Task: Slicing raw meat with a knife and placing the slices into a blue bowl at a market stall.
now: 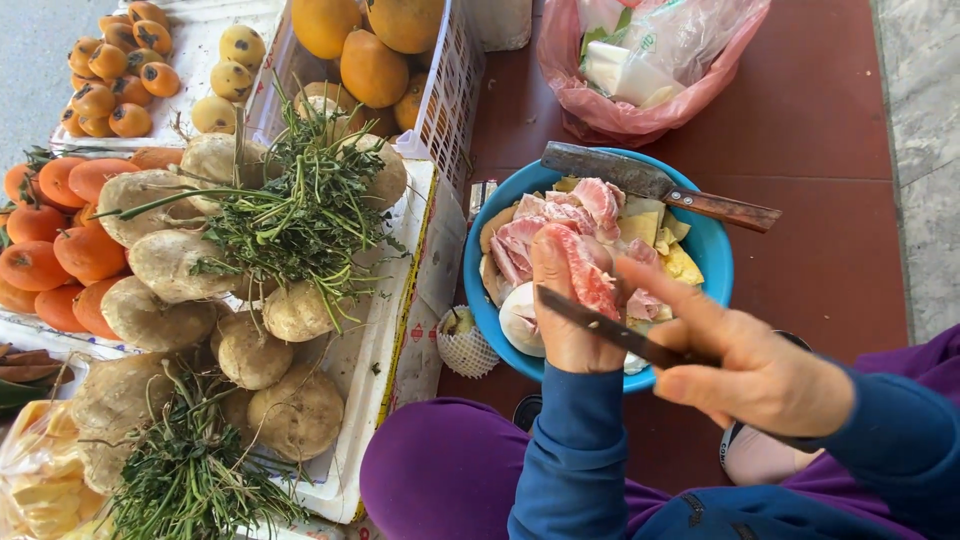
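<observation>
Pink pomelo flesh [585, 268], a peeled segment, sits in the left hand [565, 310], fingers curled up around it from below, directly over the blue bowl [712, 252]. The right hand [745, 365] grips a small dark-bladed knife [600, 322], fingers wrapped on the handle and the forefinger stretched along toward the fruit; the blade lies across the left hand, its tip near the thumb side. In the inspector's judgement the step in hand is trimming or skinning the segment, and any further cut calls for a shallow, controlled stroke, since the edge rests very close to the left fingers. Inside the bowl lie more pink pieces, pale rind scraps and a white-skinned portion, with a cleaver [650, 182] laid across the far rim, wooden handle to the right. Beyond it stands a pink plastic bag [600, 100] of wrappings on a red-brown surface [830, 130]. To the left, a white foam crate [395, 330] carries brown jicama roots [170, 265] with green stems; orange persimmons [60, 240] and large yellow pomelos [372, 68] lie further out. The knife handle is hidden within the right palm, and the lower bowl rim is covered by both blue sleeves.
</observation>
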